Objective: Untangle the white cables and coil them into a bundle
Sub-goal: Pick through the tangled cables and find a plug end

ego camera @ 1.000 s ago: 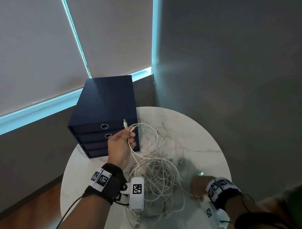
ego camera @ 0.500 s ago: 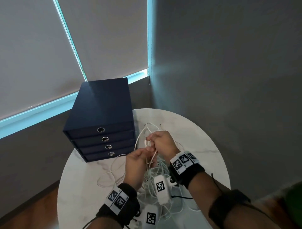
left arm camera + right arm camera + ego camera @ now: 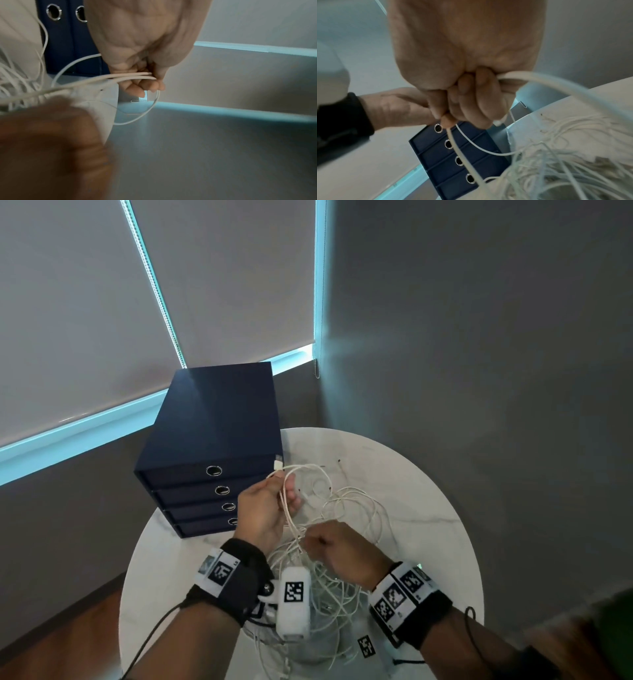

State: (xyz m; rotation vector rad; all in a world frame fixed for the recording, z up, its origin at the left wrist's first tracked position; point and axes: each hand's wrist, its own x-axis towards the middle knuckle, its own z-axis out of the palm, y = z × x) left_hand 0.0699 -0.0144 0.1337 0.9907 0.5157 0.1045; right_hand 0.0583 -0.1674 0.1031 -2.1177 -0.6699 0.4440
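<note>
**Coiling begins: first loops gathered in the left hand**

Whereas half a second ago both hands met over the tangle, the left hand (image 3: 265, 510) now holds raised loops of thin white cable (image 3: 310, 470), its plug end (image 3: 278, 464) upright, while the right hand (image 3: 337, 553) has dropped and pinches a strand. Coiling has probably started; most cable lies heaped at the centre of the round white marble table (image 3: 428, 508). The dark blue four-drawer cabinet (image 3: 219, 426), at the far-left edge, is closed; contents unseen.
</note>
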